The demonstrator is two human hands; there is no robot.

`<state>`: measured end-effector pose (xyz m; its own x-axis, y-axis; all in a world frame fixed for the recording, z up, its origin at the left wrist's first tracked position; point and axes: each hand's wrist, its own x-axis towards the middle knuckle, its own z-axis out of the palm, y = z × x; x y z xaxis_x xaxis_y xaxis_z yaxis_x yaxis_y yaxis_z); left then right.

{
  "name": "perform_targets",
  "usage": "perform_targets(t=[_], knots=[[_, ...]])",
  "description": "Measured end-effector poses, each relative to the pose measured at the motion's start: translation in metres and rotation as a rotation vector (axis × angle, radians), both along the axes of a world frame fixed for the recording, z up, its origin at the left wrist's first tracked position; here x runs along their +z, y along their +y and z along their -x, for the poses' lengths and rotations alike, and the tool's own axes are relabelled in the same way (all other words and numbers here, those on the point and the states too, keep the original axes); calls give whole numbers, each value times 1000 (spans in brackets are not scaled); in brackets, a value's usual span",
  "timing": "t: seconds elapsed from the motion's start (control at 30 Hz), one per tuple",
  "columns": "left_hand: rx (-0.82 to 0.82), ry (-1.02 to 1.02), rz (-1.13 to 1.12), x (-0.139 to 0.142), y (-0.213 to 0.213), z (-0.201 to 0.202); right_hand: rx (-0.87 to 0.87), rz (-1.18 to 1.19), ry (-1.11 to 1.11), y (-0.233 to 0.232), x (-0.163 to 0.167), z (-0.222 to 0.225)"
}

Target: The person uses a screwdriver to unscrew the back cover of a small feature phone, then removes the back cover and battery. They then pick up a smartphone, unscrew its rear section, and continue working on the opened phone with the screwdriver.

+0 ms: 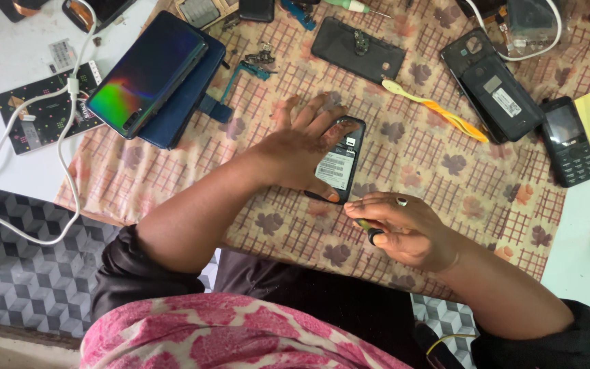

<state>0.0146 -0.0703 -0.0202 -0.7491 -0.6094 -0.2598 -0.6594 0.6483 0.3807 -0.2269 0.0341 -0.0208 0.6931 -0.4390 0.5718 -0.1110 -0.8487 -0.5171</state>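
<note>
An opened black phone (pixel 339 166) with a white label on its battery lies on the patterned cloth (pixel 418 157). My left hand (pixel 302 147) rests flat over it, fingers spread, thumb at its lower edge. My right hand (pixel 404 229) is just below and right of the phone, fingers pinched around a small green-handled tool (pixel 370 231), its tip pointing toward the phone's lower corner. A ring sits on one finger.
Two stacked smartphones (pixel 151 78) lie at upper left beside a white cable (pixel 29 137). A black back cover (pixel 358 49), yellow-orange pry tool (pixel 438 109), another opened phone (pixel 496 89) and a keypad phone (pixel 569 140) lie around. Small parts are scattered at the top.
</note>
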Motion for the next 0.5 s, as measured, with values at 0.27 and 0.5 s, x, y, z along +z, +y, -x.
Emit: perform_targets(t=[0.27, 0.5], knots=[[-45, 241, 26, -3, -10, -14, -75, -237, 181, 7, 5, 1], [-66, 357, 53, -8, -11, -29, 48, 223, 62, 6, -7, -12]])
